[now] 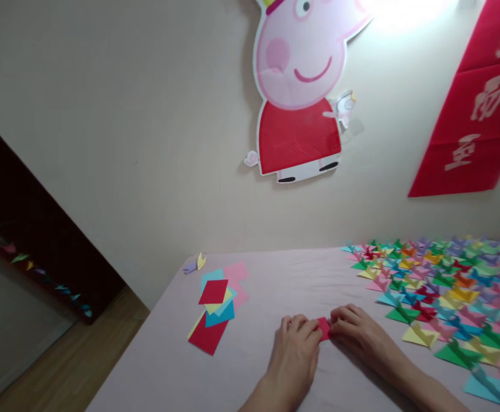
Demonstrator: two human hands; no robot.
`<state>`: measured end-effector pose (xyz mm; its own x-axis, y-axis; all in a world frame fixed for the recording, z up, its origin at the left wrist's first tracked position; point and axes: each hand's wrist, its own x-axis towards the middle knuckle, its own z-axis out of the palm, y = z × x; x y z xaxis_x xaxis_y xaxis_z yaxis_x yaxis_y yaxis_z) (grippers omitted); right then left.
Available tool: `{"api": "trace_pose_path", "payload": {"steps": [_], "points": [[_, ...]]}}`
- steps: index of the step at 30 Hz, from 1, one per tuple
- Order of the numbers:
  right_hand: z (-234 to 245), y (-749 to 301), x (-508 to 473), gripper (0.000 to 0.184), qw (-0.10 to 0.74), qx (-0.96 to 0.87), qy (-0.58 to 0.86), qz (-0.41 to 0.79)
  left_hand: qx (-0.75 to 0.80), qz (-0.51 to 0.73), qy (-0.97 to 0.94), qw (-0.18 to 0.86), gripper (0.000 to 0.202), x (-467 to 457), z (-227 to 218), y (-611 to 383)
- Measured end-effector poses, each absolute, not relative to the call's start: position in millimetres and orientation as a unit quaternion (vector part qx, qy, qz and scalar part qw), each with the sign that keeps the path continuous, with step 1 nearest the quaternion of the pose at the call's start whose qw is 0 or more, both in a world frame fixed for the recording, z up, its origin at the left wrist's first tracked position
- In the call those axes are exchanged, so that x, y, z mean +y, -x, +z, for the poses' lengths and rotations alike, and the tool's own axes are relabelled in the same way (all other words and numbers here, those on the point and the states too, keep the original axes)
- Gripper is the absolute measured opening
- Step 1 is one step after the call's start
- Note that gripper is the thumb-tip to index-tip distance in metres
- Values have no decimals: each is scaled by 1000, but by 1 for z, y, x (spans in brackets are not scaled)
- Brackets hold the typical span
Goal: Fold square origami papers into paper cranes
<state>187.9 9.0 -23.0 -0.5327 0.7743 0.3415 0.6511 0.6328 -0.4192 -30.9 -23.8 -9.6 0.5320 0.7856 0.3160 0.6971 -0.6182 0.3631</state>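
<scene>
A small piece of red paper (324, 328) lies on the pale pink tabletop, between my two hands. My left hand (296, 349) rests over its left side with curled fingers pressed on it. At the right edge, the fingertips of my right hand (357, 332) are closed on the paper. Most of the sheet's left part is covered by my left fingers, so its full shape is hidden. To the left lies a loose pile of square papers, with a red sheet (214, 292) on top and a blue sheet (221, 313) under it.
Rows of folded paper figures (456, 297) in many colours fill the table's right side. Two small folded pieces, one yellow (201, 261), stand at the far left corner. A wall with a pig cutout (301, 137) and a red banner (464, 114) rises behind.
</scene>
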Motion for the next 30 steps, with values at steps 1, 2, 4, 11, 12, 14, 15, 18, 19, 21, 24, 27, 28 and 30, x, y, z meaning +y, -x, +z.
{"api": "trace_pose_path", "payload": {"steps": [1,2,4,11,12,14,15,18,19,21,24,27,28,30], "points": [[-24,-190,11,21,258,-869,403,129,423,225,-874,83,36,-24,-11,31],[-25,-192,12,22,264,-870,395,134,420,221,-877,69,35,-24,-12,30],[-26,-194,16,21,277,-869,385,144,417,210,-883,48,34,-25,-13,30],[-18,-202,18,23,293,-859,378,184,418,214,-879,84,41,-26,-15,31],[-18,-202,18,22,294,-857,381,185,413,215,-880,93,43,-25,-15,32],[-19,-201,19,20,289,-858,383,185,405,218,-882,107,43,-24,-16,33],[-20,-200,19,20,284,-859,383,185,400,220,-883,112,43,-23,-16,33],[-21,-195,23,22,275,-859,388,187,391,224,-885,112,44,-22,-16,33],[-20,-193,24,22,275,-857,392,192,391,225,-886,110,44,-22,-16,33],[-17,-188,25,22,275,-847,405,206,395,227,-884,104,43,-22,-16,33],[-11,-181,25,23,277,-823,441,227,399,226,-884,96,39,-22,-15,32],[-9,-175,25,21,279,-800,475,238,395,218,-889,76,36,-22,-15,32],[-9,-173,25,20,278,-795,484,239,394,214,-891,69,37,-21,-15,32],[-11,-171,26,18,276,-786,499,239,392,210,-894,60,38,-21,-15,31]]}}
